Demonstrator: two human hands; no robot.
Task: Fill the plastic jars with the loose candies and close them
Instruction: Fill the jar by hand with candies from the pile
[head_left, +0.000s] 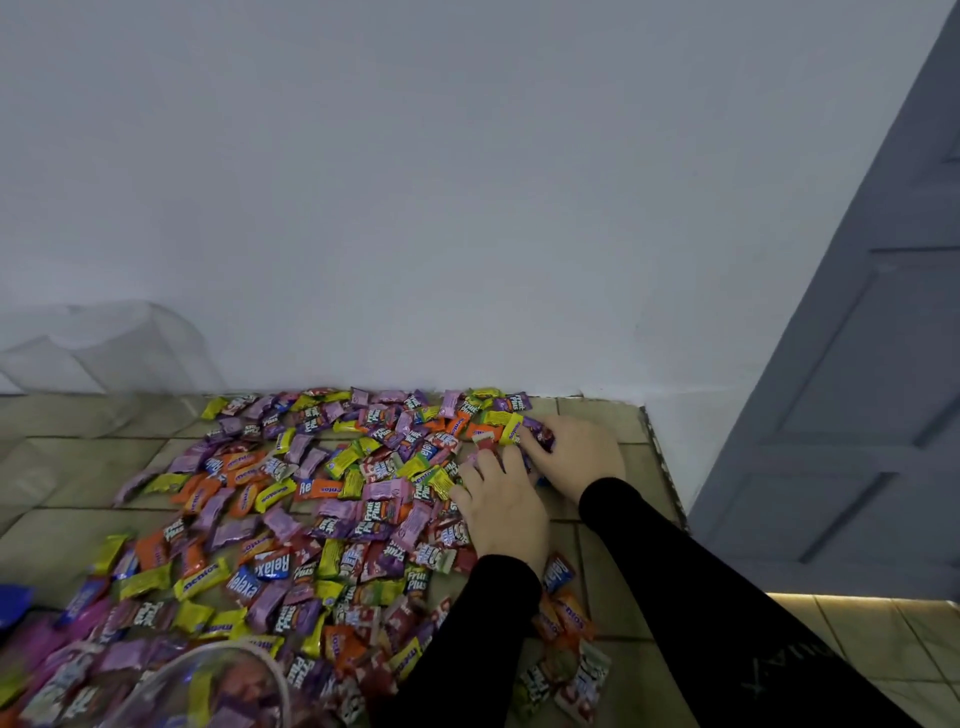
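Both hands cup candies (363, 499) at the pile's far right: left hand (506, 512) flat, right hand (576, 457) seemingly pinching one. The open jar (208, 691) lies near-left, closer to the left hand.

Both black-sleeved arms reach forward, left hand (503, 506) and right hand (576, 457) palm-down, fingers curled.

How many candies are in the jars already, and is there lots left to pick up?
Some are in: the open plastic jar near the bottom edge already holds wrapped candies, though no lid is on it. Right now the left hand and right hand are gathering candies at the far right of the pile. Lots remains: loose candies cover the tiled floor, and the clear jars by the wall look empty.
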